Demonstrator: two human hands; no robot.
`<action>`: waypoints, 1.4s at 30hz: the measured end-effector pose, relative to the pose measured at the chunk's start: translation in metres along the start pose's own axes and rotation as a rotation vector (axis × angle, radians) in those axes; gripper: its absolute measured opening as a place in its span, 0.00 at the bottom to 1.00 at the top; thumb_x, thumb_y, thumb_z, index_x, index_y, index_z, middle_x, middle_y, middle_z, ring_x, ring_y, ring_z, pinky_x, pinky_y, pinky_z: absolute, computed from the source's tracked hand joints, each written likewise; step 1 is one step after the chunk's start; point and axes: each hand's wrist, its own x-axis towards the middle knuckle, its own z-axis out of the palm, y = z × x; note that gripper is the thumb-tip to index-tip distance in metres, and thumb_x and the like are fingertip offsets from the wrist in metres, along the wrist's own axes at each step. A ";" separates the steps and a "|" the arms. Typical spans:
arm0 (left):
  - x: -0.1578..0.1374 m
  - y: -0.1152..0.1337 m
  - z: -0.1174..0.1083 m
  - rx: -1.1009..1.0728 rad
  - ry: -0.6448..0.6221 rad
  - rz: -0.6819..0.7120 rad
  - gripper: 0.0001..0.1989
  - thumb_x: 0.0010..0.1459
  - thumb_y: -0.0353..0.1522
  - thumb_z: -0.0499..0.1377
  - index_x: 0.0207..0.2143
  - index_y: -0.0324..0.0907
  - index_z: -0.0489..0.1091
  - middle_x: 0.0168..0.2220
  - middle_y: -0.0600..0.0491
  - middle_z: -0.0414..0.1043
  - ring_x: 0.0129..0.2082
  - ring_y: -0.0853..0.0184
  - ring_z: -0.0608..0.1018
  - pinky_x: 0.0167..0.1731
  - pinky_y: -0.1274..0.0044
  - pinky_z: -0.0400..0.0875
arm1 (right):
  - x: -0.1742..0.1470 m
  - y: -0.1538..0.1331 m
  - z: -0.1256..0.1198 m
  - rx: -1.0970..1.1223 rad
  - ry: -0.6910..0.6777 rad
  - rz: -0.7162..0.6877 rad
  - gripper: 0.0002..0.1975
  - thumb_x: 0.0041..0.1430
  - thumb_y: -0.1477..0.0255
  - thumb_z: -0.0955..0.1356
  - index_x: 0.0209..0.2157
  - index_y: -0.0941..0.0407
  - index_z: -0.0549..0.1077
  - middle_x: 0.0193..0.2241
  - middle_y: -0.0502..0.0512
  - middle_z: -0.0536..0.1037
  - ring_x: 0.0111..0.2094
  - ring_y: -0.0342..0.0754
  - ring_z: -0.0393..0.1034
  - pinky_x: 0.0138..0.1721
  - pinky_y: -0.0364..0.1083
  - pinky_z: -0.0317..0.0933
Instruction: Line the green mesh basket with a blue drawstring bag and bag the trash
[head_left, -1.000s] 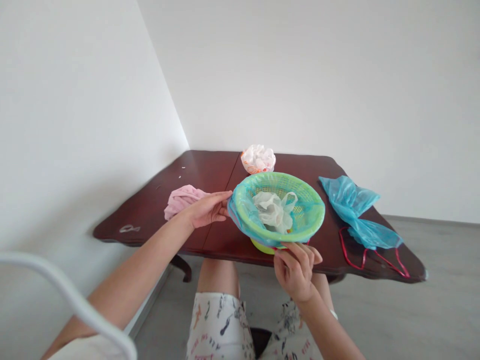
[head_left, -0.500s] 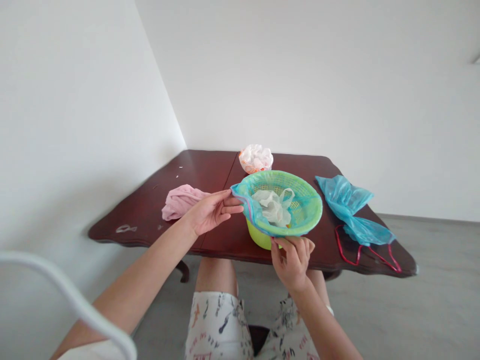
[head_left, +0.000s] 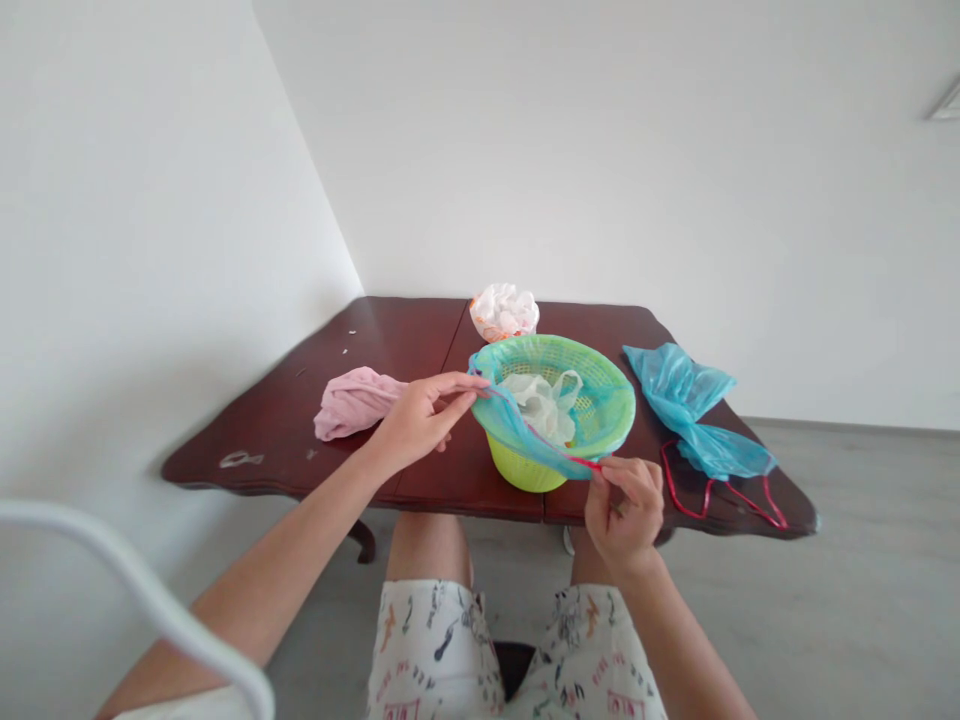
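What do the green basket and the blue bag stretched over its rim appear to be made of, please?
The green basket looks like moulded plastic, with a perforated mesh wall. The blue bag seems to be thin plastic film: translucent, glossy and crinkled.

This looks like a room in a home: a dark wooden counter (head_left: pixel 420 340) with carved edges pushed into a corner of plain white walls (head_left: pixel 150 200), grey flooring (head_left: pixel 862 600), and a white chair rail (head_left: pixel 150 600) close by.
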 end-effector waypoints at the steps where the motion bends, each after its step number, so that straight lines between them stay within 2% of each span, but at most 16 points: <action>1: 0.002 0.002 -0.003 0.081 0.020 0.025 0.20 0.75 0.46 0.68 0.61 0.46 0.85 0.55 0.45 0.91 0.19 0.72 0.76 0.17 0.78 0.73 | 0.006 0.004 -0.006 -0.016 -0.021 -0.001 0.10 0.76 0.79 0.72 0.47 0.49 0.73 0.36 0.49 0.86 0.33 0.50 0.79 0.44 0.54 0.67; 6: 0.009 0.010 -0.016 0.360 0.122 0.220 0.11 0.74 0.44 0.71 0.51 0.50 0.87 0.45 0.52 0.93 0.21 0.70 0.75 0.23 0.76 0.70 | 0.027 0.030 -0.040 -0.005 -0.239 -0.147 0.11 0.76 0.77 0.76 0.52 0.51 0.75 0.33 0.50 0.83 0.29 0.49 0.73 0.35 0.51 0.65; 9: 0.010 0.015 -0.018 0.510 0.153 0.318 0.06 0.73 0.39 0.70 0.47 0.49 0.85 0.40 0.55 0.90 0.24 0.68 0.77 0.28 0.75 0.69 | 0.027 0.043 -0.053 -0.059 -0.366 -0.219 0.11 0.75 0.74 0.79 0.52 0.51 0.77 0.35 0.52 0.83 0.31 0.50 0.74 0.35 0.52 0.67; 13: 0.013 0.016 -0.017 0.622 0.184 0.437 0.02 0.74 0.34 0.67 0.46 0.48 0.80 0.44 0.53 0.87 0.32 0.65 0.82 0.36 0.73 0.74 | 0.026 0.053 -0.057 -0.170 -0.313 -0.118 0.06 0.76 0.73 0.78 0.46 0.51 0.78 0.48 0.61 0.80 0.42 0.54 0.79 0.41 0.52 0.74; 15: 0.017 0.016 -0.017 0.621 0.160 0.477 0.02 0.75 0.32 0.65 0.47 0.47 0.78 0.46 0.52 0.84 0.35 0.64 0.83 0.38 0.72 0.76 | 0.028 0.058 -0.053 -0.183 -0.242 0.040 0.08 0.77 0.67 0.77 0.42 0.51 0.77 0.49 0.62 0.79 0.44 0.55 0.79 0.42 0.54 0.74; 17: 0.021 0.014 -0.017 0.602 0.146 0.497 0.02 0.75 0.31 0.64 0.48 0.47 0.77 0.48 0.51 0.81 0.37 0.64 0.82 0.39 0.72 0.77 | 0.032 0.063 -0.045 -0.066 -0.217 0.305 0.15 0.79 0.57 0.75 0.38 0.50 0.74 0.42 0.59 0.79 0.38 0.55 0.76 0.39 0.54 0.72; 20: 0.027 0.009 -0.017 0.535 0.169 0.510 0.01 0.75 0.31 0.64 0.47 0.46 0.75 0.52 0.49 0.80 0.38 0.65 0.82 0.38 0.73 0.79 | 0.035 0.069 -0.028 0.385 -0.285 0.839 0.25 0.80 0.40 0.67 0.42 0.47 0.72 0.30 0.53 0.79 0.26 0.53 0.71 0.29 0.52 0.67; 23: 0.031 0.003 -0.016 0.412 0.154 0.474 0.02 0.78 0.33 0.64 0.47 0.46 0.73 0.60 0.45 0.83 0.44 0.63 0.86 0.39 0.73 0.81 | 0.034 0.073 -0.014 0.699 -0.333 1.120 0.34 0.76 0.31 0.62 0.50 0.47 0.75 0.28 0.53 0.82 0.24 0.55 0.74 0.28 0.53 0.71; 26: 0.031 0.000 -0.013 0.321 0.088 0.405 0.06 0.80 0.37 0.64 0.48 0.47 0.71 0.60 0.44 0.87 0.49 0.59 0.89 0.43 0.70 0.83 | 0.034 0.077 -0.008 0.843 -0.229 1.190 0.28 0.78 0.37 0.66 0.51 0.47 0.78 0.31 0.54 0.86 0.28 0.54 0.79 0.30 0.51 0.74; 29: 0.029 0.003 -0.011 0.316 0.074 0.416 0.08 0.80 0.39 0.66 0.48 0.47 0.72 0.59 0.44 0.88 0.55 0.55 0.90 0.53 0.66 0.84 | 0.039 0.085 -0.009 1.015 -0.093 1.262 0.10 0.73 0.59 0.75 0.49 0.49 0.80 0.36 0.53 0.88 0.33 0.50 0.83 0.35 0.47 0.79; 30: 0.030 0.004 -0.010 0.310 0.073 0.424 0.08 0.80 0.40 0.66 0.49 0.47 0.73 0.59 0.44 0.88 0.57 0.55 0.89 0.55 0.65 0.84 | 0.043 0.090 -0.010 1.091 -0.071 1.300 0.08 0.70 0.65 0.76 0.48 0.50 0.81 0.36 0.52 0.87 0.33 0.50 0.84 0.37 0.47 0.81; 32: 0.034 0.004 -0.009 0.247 0.070 0.413 0.11 0.81 0.44 0.65 0.51 0.47 0.76 0.57 0.45 0.88 0.55 0.56 0.89 0.55 0.66 0.84 | 0.051 0.100 -0.011 1.234 -0.063 1.378 0.07 0.67 0.72 0.75 0.46 0.51 0.81 0.33 0.51 0.86 0.33 0.48 0.84 0.40 0.46 0.83; 35: 0.050 -0.006 -0.010 0.012 0.101 0.324 0.20 0.82 0.52 0.62 0.53 0.46 0.78 0.51 0.45 0.87 0.44 0.60 0.87 0.46 0.70 0.84 | 0.064 0.115 -0.008 1.319 -0.118 1.457 0.02 0.73 0.71 0.74 0.42 0.50 0.79 0.31 0.50 0.84 0.29 0.46 0.82 0.36 0.43 0.82; 37: 0.066 -0.020 -0.015 -0.150 0.186 0.201 0.24 0.79 0.57 0.61 0.53 0.46 0.77 0.50 0.46 0.86 0.37 0.64 0.83 0.38 0.74 0.80 | 0.070 0.123 -0.003 1.305 -0.168 1.483 0.08 0.76 0.68 0.75 0.39 0.50 0.77 0.29 0.48 0.84 0.27 0.44 0.80 0.33 0.41 0.81; 39: 0.084 -0.036 -0.020 -0.247 0.241 -0.003 0.26 0.77 0.60 0.61 0.53 0.48 0.76 0.49 0.49 0.84 0.34 0.66 0.80 0.32 0.77 0.76 | 0.076 0.130 0.003 1.279 -0.221 1.495 0.10 0.76 0.69 0.75 0.37 0.50 0.77 0.27 0.47 0.83 0.25 0.44 0.78 0.31 0.40 0.80; 42: 0.108 -0.056 -0.024 -0.276 0.120 -0.295 0.28 0.73 0.62 0.62 0.48 0.47 0.76 0.44 0.48 0.85 0.36 0.61 0.83 0.35 0.74 0.79 | 0.085 0.138 0.012 1.219 -0.305 1.478 0.09 0.72 0.76 0.75 0.36 0.51 0.77 0.27 0.49 0.84 0.25 0.45 0.79 0.31 0.42 0.80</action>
